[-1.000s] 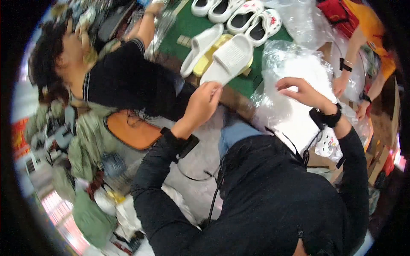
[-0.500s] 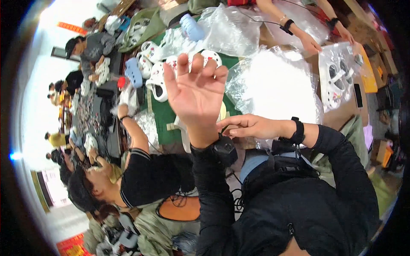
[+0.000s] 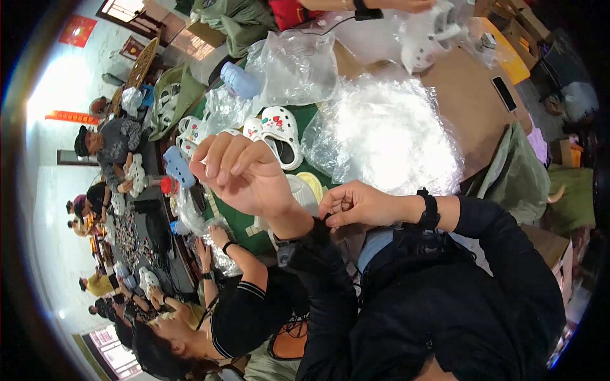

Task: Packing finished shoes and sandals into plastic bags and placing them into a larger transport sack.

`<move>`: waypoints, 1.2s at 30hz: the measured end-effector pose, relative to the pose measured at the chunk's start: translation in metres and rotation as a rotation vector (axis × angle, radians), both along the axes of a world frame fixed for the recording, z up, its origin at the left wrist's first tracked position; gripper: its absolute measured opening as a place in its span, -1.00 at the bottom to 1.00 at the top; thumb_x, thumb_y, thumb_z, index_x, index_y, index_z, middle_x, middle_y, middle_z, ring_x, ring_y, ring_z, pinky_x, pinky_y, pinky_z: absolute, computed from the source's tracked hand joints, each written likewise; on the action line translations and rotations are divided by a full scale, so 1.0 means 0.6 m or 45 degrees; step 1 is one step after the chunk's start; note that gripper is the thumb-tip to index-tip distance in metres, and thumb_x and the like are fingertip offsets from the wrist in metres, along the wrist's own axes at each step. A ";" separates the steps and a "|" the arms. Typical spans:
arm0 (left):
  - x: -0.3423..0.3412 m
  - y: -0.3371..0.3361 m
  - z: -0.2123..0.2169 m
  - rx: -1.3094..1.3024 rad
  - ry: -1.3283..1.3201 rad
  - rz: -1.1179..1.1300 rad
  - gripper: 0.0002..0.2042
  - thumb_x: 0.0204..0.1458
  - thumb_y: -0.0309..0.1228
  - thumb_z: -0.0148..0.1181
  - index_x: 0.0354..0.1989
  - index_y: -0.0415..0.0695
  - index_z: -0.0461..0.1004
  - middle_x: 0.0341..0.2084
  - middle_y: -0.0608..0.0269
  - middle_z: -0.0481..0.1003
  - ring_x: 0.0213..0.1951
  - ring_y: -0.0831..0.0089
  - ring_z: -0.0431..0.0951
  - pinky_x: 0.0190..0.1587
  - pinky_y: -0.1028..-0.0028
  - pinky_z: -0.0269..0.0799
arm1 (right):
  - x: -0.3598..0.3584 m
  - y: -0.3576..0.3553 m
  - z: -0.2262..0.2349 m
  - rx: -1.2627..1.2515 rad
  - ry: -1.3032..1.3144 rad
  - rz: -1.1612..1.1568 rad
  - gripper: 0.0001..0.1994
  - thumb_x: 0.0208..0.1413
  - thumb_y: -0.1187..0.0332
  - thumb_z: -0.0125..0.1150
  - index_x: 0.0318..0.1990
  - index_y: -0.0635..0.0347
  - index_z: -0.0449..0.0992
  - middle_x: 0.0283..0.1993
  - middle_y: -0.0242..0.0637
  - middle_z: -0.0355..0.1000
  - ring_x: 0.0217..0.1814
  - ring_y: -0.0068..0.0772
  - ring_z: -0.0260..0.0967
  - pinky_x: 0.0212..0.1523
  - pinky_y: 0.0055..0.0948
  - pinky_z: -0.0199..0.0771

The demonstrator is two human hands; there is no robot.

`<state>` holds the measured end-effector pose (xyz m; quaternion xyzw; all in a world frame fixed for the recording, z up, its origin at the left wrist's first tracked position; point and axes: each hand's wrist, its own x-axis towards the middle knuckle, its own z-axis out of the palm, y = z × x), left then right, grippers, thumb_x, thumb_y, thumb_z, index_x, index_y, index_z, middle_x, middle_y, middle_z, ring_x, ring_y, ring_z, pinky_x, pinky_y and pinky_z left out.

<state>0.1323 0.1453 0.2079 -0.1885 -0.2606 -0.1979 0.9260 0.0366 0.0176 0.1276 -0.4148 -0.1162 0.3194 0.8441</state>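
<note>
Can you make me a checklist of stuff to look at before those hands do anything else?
1. Left hand empty: ok, nothing shows in its loosely curled fingers.
2. Right hand free: cannot tell; it is at the cuff of the left sleeve, maybe pinching it.
3. White slide in full view: not ok, the left arm partly hides it.
4. Clear plastic in view: ok, spread beyond the right hand.
5. Black phone away from both hands: ok, lying well apart.

Nothing reading legibly, orange-red strip banner hanging on pale wall, its marks showing too small, red square poster hanging farther up the view, its print blurring
</note>
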 end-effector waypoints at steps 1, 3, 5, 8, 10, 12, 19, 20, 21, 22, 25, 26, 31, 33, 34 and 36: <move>0.009 -0.010 -0.008 0.035 0.037 0.034 -0.77 0.15 -0.22 -0.11 -0.26 -0.14 0.32 -0.48 0.35 0.33 -0.42 0.53 0.34 -0.21 0.46 0.24 | -0.003 -0.005 -0.004 0.019 -0.025 -0.065 -0.88 0.04 0.52 0.12 -0.25 0.31 0.40 -0.41 -0.44 0.42 -0.36 -0.71 0.36 -0.30 -0.70 0.34; 0.019 -0.021 -0.017 0.114 0.124 0.062 -0.76 0.12 -0.22 -0.05 -0.25 -0.14 0.32 -0.48 0.35 0.28 -0.42 0.54 0.28 -0.20 0.46 0.20 | -0.009 -0.008 -0.005 -0.037 -0.076 -0.139 -0.88 0.03 0.51 0.13 -0.26 0.31 0.40 -0.41 -0.44 0.43 -0.36 -0.71 0.36 -0.30 -0.69 0.34; 0.030 -0.022 -0.031 0.176 0.192 0.106 -0.75 0.12 -0.20 -0.04 -0.24 -0.15 0.32 -0.50 0.35 0.26 -0.44 0.55 0.26 -0.23 0.48 0.18 | -0.017 -0.018 -0.007 -0.197 -0.201 -0.229 -0.89 0.03 0.50 0.16 -0.27 0.27 0.43 -0.43 -0.45 0.42 -0.32 -0.71 0.37 -0.30 -0.67 0.34; 0.036 -0.030 -0.053 0.240 0.152 0.145 -0.76 0.10 -0.24 -0.02 -0.22 -0.17 0.32 -0.49 0.33 0.27 -0.43 0.53 0.28 -0.23 0.47 0.18 | -0.033 -0.025 -0.019 -0.318 -0.334 -0.374 -0.89 0.03 0.47 0.17 -0.28 0.28 0.44 -0.37 -0.36 0.44 -0.30 -0.65 0.37 -0.27 -0.63 0.35; 0.038 -0.048 -0.061 0.263 0.146 0.138 -0.76 0.11 -0.24 -0.02 -0.22 -0.18 0.32 -0.49 0.32 0.26 -0.42 0.52 0.27 -0.24 0.47 0.17 | -0.041 -0.033 -0.029 -0.290 -0.381 -0.428 -0.88 0.03 0.46 0.17 -0.28 0.29 0.44 -0.34 -0.34 0.44 -0.28 -0.63 0.37 -0.24 -0.62 0.34; 0.037 -0.073 -0.058 0.303 0.131 0.148 -0.77 0.11 -0.27 -0.01 -0.22 -0.18 0.32 -0.46 0.29 0.29 -0.38 0.50 0.32 -0.23 0.46 0.18 | -0.047 -0.047 -0.032 -0.201 -0.369 -0.439 -0.88 0.04 0.45 0.17 -0.28 0.29 0.44 -0.33 -0.35 0.43 -0.28 -0.63 0.36 -0.23 -0.62 0.33; 0.020 -0.141 -0.044 0.379 0.060 0.074 -0.76 0.12 -0.25 -0.03 -0.22 -0.19 0.29 -0.47 0.29 0.27 -0.41 0.51 0.30 -0.24 0.45 0.17 | -0.071 -0.101 -0.019 -0.348 -0.564 -0.563 -0.86 0.01 0.44 0.18 -0.28 0.29 0.44 -0.36 -0.36 0.45 -0.33 -0.62 0.35 -0.28 -0.58 0.34; 0.023 -0.155 -0.051 0.381 0.051 0.046 -0.76 0.12 -0.25 -0.03 -0.22 -0.19 0.29 -0.47 0.29 0.27 -0.41 0.51 0.29 -0.24 0.45 0.17 | -0.071 -0.112 -0.023 -0.371 -0.575 -0.596 -0.85 0.01 0.43 0.18 -0.28 0.29 0.44 -0.37 -0.36 0.45 -0.31 -0.62 0.35 -0.27 -0.58 0.33; 0.025 -0.168 -0.058 0.384 0.043 0.020 -0.75 0.12 -0.25 -0.04 -0.22 -0.20 0.29 -0.47 0.29 0.27 -0.41 0.51 0.29 -0.24 0.45 0.16 | -0.072 -0.122 -0.028 -0.393 -0.586 -0.627 -0.85 0.02 0.43 0.17 -0.27 0.30 0.44 -0.37 -0.35 0.45 -0.29 -0.61 0.35 -0.27 -0.57 0.33; 0.027 -0.182 -0.065 0.387 0.036 -0.006 -0.75 0.13 -0.25 -0.04 -0.22 -0.20 0.29 -0.47 0.29 0.27 -0.41 0.51 0.29 -0.24 0.45 0.16 | -0.074 -0.133 -0.035 -0.362 -0.528 -0.652 -0.86 0.03 0.46 0.16 -0.27 0.31 0.43 -0.32 -0.34 0.43 -0.25 -0.61 0.34 -0.22 -0.58 0.33; 0.011 -0.188 -0.040 0.428 -0.006 0.027 -0.75 0.13 -0.24 -0.05 -0.22 -0.20 0.29 -0.47 0.29 0.27 -0.42 0.51 0.28 -0.24 0.45 0.16 | -0.070 -0.125 -0.048 -0.062 -0.291 -0.778 -0.87 0.04 0.50 0.13 -0.25 0.32 0.41 -0.27 -0.34 0.41 -0.22 -0.62 0.33 -0.15 -0.60 0.33; 0.008 -0.197 -0.039 0.425 -0.017 0.023 -0.75 0.13 -0.24 -0.05 -0.22 -0.20 0.29 -0.47 0.29 0.27 -0.42 0.51 0.28 -0.24 0.45 0.16 | -0.072 -0.130 -0.056 -0.027 -0.268 -0.711 -0.90 0.06 0.54 0.09 -0.26 0.33 0.39 -0.25 -0.35 0.39 -0.18 -0.62 0.32 -0.09 -0.61 0.32; 0.140 0.122 -0.288 1.485 -0.191 0.497 -0.78 0.08 -0.33 -0.12 -0.23 -0.22 0.30 -0.46 0.25 0.30 -0.48 0.47 0.29 -0.32 0.44 0.18 | -0.065 -0.154 -0.064 0.009 -0.284 -0.692 -0.93 0.08 0.55 0.05 -0.28 0.31 0.35 -0.24 -0.34 0.39 -0.15 -0.64 0.31 -0.08 -0.60 0.32; 0.112 0.382 -0.384 2.446 -0.417 0.982 -0.81 0.00 -0.43 -0.15 -0.25 -0.23 0.31 -0.43 0.22 0.31 -0.51 0.42 0.32 -0.40 0.41 0.23 | -0.074 -0.157 -0.049 -0.038 -0.307 -0.581 -0.92 0.08 0.55 0.05 -0.26 0.29 0.34 -0.20 -0.31 0.39 -0.13 -0.61 0.31 -0.07 -0.59 0.32; 0.091 0.484 -0.383 2.940 -0.510 1.252 -0.82 -0.03 -0.48 -0.16 -0.26 -0.24 0.31 -0.42 0.20 0.32 -0.53 0.40 0.34 -0.44 0.40 0.25 | -0.079 -0.154 -0.041 -0.005 -0.324 -0.547 -0.92 0.08 0.55 0.05 -0.26 0.29 0.34 -0.20 -0.31 0.39 -0.13 -0.61 0.31 -0.07 -0.59 0.32; 0.103 0.441 -0.355 2.864 -0.425 1.248 -0.83 -0.01 -0.47 -0.15 -0.26 -0.23 0.30 -0.45 0.23 0.32 -0.57 0.43 0.31 -0.48 0.40 0.23 | -0.075 -0.159 -0.052 0.104 -0.285 -0.415 -0.92 0.07 0.56 0.06 -0.27 0.28 0.33 -0.14 -0.25 0.39 -0.07 -0.57 0.32 -0.03 -0.56 0.31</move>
